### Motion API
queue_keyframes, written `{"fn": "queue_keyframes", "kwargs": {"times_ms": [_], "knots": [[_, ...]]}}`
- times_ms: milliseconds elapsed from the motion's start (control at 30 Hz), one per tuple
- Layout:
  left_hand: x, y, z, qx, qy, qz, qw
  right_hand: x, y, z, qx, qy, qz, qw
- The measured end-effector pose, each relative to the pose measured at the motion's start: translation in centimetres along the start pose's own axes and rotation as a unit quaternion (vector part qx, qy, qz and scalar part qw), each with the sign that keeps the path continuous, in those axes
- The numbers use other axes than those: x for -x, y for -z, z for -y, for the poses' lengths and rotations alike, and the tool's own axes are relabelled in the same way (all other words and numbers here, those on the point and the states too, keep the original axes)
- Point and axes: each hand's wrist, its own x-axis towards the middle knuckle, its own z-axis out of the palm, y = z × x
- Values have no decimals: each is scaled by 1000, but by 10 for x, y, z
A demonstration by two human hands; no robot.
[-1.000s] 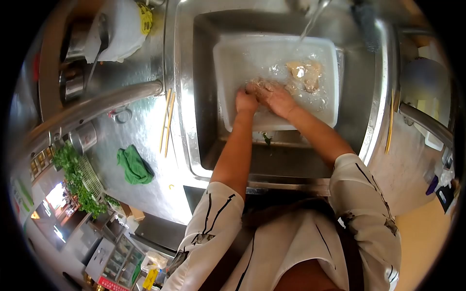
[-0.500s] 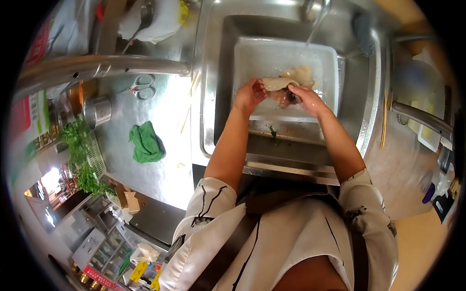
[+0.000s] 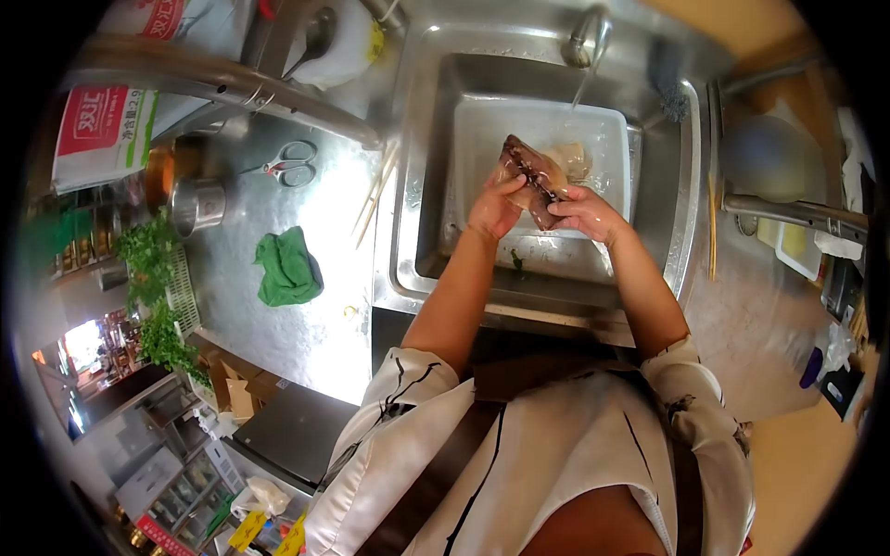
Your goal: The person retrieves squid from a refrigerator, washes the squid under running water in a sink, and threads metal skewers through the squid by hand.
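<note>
A squid (image 3: 533, 181) with mottled purple-brown skin is stretched between both hands above a white plastic tub (image 3: 487, 120). My left hand (image 3: 494, 211) grips its left side, the thumb lying on top. On the other side my right hand (image 3: 591, 213) pinches the lower right edge between thumb and fingers. Behind it, a pale, translucent piece of squid (image 3: 577, 159) lies in the tub. The tub sits in a steel sink (image 3: 663, 232), under a faucet (image 3: 593, 42) with a thin stream of water. The squid's underside is hidden.
Left on the steel counter are scissors (image 3: 292, 165), a green cloth (image 3: 287, 267), a metal cup (image 3: 197, 206) and wooden chopsticks (image 3: 375, 195). Leafy greens (image 3: 153, 287) stand farther left. A metal rail (image 3: 232, 85) crosses the upper left, and another rail (image 3: 788, 211) the right.
The squid has been turned and spread, so its dark skin now faces up rather than the pale side. Both hands have come lower and nearer to me. The view has shifted slightly.
</note>
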Motion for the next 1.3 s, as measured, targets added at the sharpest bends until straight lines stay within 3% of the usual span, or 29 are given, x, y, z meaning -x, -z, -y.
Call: {"fn": "queue_keyframes", "kwargs": {"times_ms": [167, 233, 367, 400, 433, 467, 500, 533, 600, 633, 667, 700, 733, 767, 800, 833, 867, 900, 933, 967, 1033, 1067, 1133, 1167, 1233, 1267, 1300], "knots": [[4, -19, -16, -7, -28, 26, 999, 1, -2, -8, -10, 39, -46, 998], [7, -30, -19, 70, -44, 10, 997, 3, -6, -6, -9, 58, -59, 997], [-18, 52, 10, 49, -114, -82, 989, -12, 10, -13, 45, 89, -139, 985], [-16, 82, 16, -147, -105, -184, 966, -25, 25, -24, 75, 102, -160, 979], [-11, 91, 18, -243, -100, -234, 936, -40, 41, -40, 75, 98, -158, 980], [-7, 100, 20, -333, -85, -284, 895, -55, 57, -60, 166, 47, -212, 962], [6, 97, 21, -317, -68, -285, 902, -63, 72, -74, 254, -5, -261, 931], [20, 91, 21, -311, -55, -289, 904, -70, 87, -76, 251, -14, -257, 933], [48, 73, 16, -361, -45, -263, 894, -90, 114, -73, 397, -175, -219, 874], [53, 67, 14, -388, -40, -248, 887, -89, 109, -67, 294, -141, -315, 891], [58, 63, 14, -415, -36, -232, 879, -95, 97, -69, 470, -99, -334, 811], [58, 57, 15, -356, -3, -277, 892, -98, 87, -68, 629, -51, -340, 697], [57, 55, 17, -294, 26, -320, 900, -96, 90, -70, 630, -54, -342, 696], [55, 54, 21, -291, 26, -317, 902, -93, 93, -70, 695, -65, -266, 665], [50, 52, 22, -430, 7, -291, 855, -92, 95, -67, 753, -74, -189, 626], [45, 50, 21, -559, -14, -260, 787, -88, 93, -56, 755, -71, -192, 623], [40, 42, 17, -558, -18, -261, 788, -84, 90, -42, 742, -74, -228, 626], [36, 35, 13, -638, -90, -213, 735, -80, 85, -31, 727, -76, -262, 630], [34, 26, 8, -709, -157, -161, 668, -76, 86, -29, 727, -14, -218, 651], [30, 20, 7, -711, -158, -162, 666, -69, 69, -17, 727, -11, -217, 652], [20, 8, 6, -715, -196, -51, 669, -41, 12, 27, 682, -100, -71, 721], [16, 5, 6, -716, -199, -55, 667, -33, 1, 31, 684, -97, -69, 720], [10, -1, 6, -729, -203, 4, 653, -18, -13, 37, 696, 14, -17, 718], [3, 7, 8, -728, -205, 8, 654, -10, -21, 43, 696, 13, -21, 717], [-6, 23, 11, -672, -29, 87, 735, 6, -34, 56, 659, 117, -9, 743], [-2, 11, 3, -671, -30, 95, 735, 11, -36, 62, 660, 116, -16, 742], [4, -1, -6, -632, -12, 107, 767, 13, -37, 70, 602, 98, -21, 792]]}}
